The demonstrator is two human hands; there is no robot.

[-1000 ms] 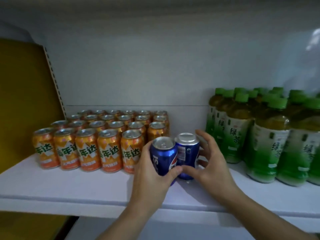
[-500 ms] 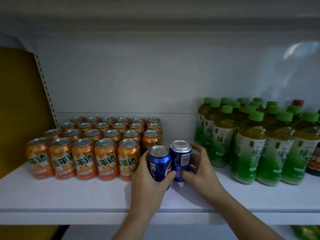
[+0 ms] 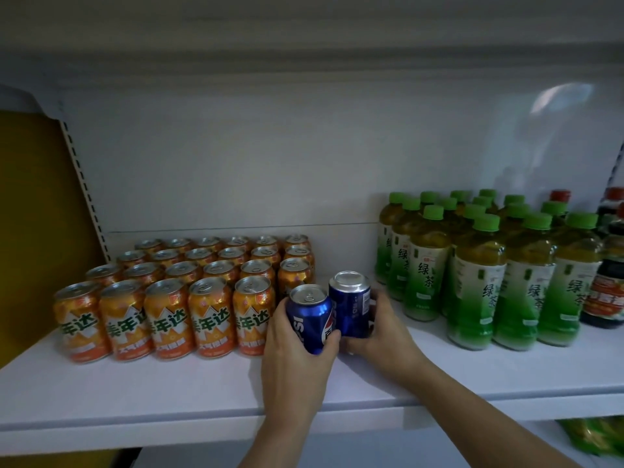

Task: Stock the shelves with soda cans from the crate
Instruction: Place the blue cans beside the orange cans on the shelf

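Two blue Pepsi cans stand upright side by side on the white shelf [image 3: 169, 383], in the gap between orange cans and green bottles. My left hand [image 3: 297, 359] grips the nearer blue can [image 3: 309, 319] from the front, thumb across its label. My right hand [image 3: 381, 336] wraps round the second blue can [image 3: 349, 304], which stands slightly further back and to the right. Both cans touch each other. The crate is out of view.
Several rows of orange soda cans [image 3: 209, 319] fill the shelf's left part. Green tea bottles [image 3: 479, 275] crowd the right, with dark sauce bottles [image 3: 607, 282] at the far right. A yellow side panel [image 3: 33, 214] bounds the left. Another shelf board hangs overhead.
The view has pulled back and tilted, showing more of the shelf and the sauce bottles. Both hands keep hold of the two blue cans, which stay beside the orange cans.
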